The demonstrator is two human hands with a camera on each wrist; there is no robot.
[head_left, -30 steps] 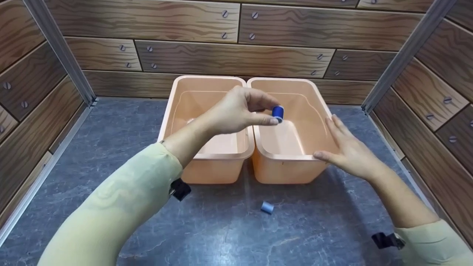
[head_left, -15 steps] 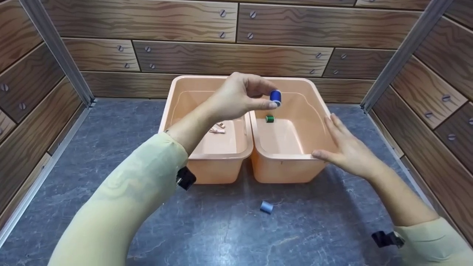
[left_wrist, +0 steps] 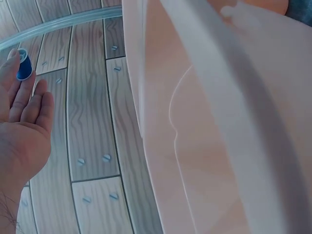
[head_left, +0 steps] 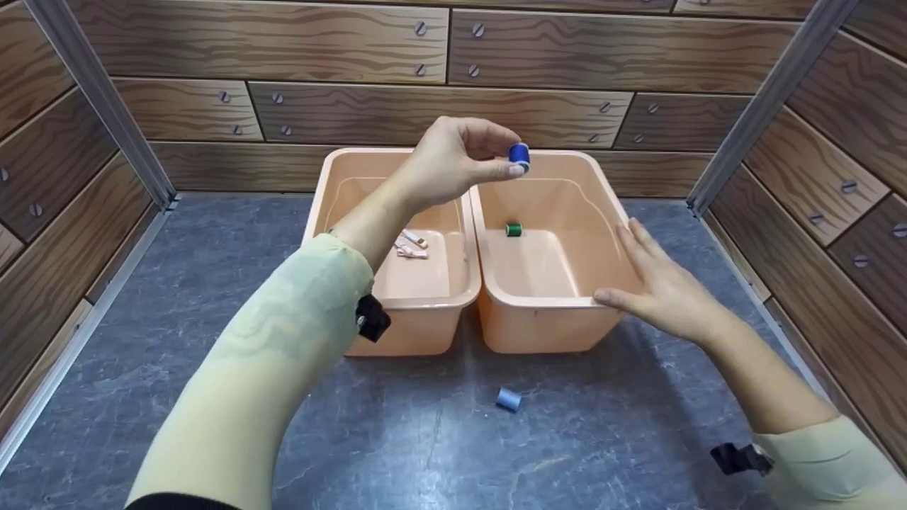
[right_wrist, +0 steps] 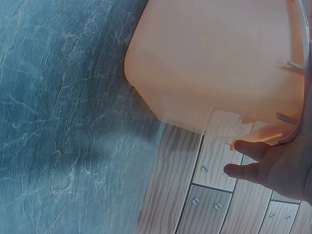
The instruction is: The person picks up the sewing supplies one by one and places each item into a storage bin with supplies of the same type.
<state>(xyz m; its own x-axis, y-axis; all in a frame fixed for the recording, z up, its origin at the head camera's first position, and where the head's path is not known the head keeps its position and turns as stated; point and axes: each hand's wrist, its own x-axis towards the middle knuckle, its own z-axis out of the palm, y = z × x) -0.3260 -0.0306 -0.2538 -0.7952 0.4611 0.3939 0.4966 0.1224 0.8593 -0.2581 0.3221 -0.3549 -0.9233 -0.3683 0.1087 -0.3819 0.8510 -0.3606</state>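
Pinched between thumb and fingertips, a dark blue thread spool (head_left: 519,156) is held by my left hand (head_left: 453,159) above the far part of the two bins. The left wrist view shows the same spool (left_wrist: 24,65) at the fingertips of that hand (left_wrist: 27,112). My right hand (head_left: 662,287) rests with extended fingers on the right rim of the right peach bin (head_left: 535,302). Inside that bin, toward its back left, lies a green thread spool (head_left: 514,229). A light blue spool (head_left: 509,399) lies on its side on the table before the bins.
The left peach bin (head_left: 425,303) stands against the right one and contains several small pinkish clip-like pieces (head_left: 412,251), partly hidden by my left arm. Wood-patterned walls (head_left: 354,113) enclose the blue-grey marbled table (head_left: 234,234) at the back and sides.
My left hand has risen and moved back, slightly left, with the dark blue spool. The green spool and the clip-like pieces have come into sight. My right hand stays on the rim.
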